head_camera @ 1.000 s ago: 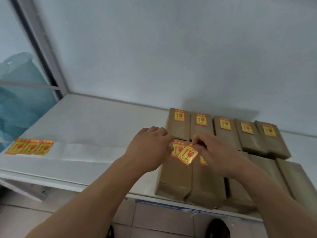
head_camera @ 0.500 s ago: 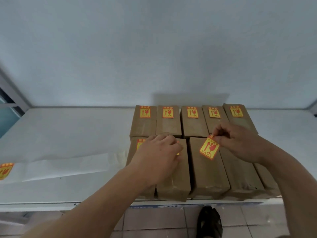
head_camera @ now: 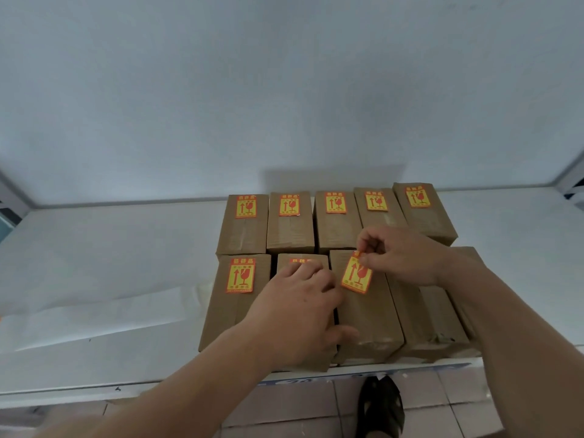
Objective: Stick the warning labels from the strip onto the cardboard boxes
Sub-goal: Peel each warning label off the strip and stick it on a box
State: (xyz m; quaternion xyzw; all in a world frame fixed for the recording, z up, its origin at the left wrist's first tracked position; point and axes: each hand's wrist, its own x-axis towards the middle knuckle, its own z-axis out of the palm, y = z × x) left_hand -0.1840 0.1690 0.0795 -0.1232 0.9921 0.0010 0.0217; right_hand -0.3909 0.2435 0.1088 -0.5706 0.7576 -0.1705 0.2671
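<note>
Two rows of brown cardboard boxes stand on the white table (head_camera: 110,248). Every box of the back row (head_camera: 290,222) bears a yellow-and-red warning label. In the front row, the leftmost box (head_camera: 234,298) is labelled. My left hand (head_camera: 297,314) rests flat on the second front box, covering most of its label. My right hand (head_camera: 401,254) pinches the top edge of a warning label (head_camera: 356,275) that hangs over the third front box (head_camera: 366,320). The two front boxes (head_camera: 426,314) on the right show no label.
White backing paper (head_camera: 94,311) from the strip lies on the table to the left of the boxes. A plain wall rises behind the table. Below the table's front edge are floor tiles and a dark shoe (head_camera: 382,406).
The view swung right, so the strip's remaining labels left the frame. My right hand carried the loose label from the second front box over to the third, and my left hand settled on the second box.
</note>
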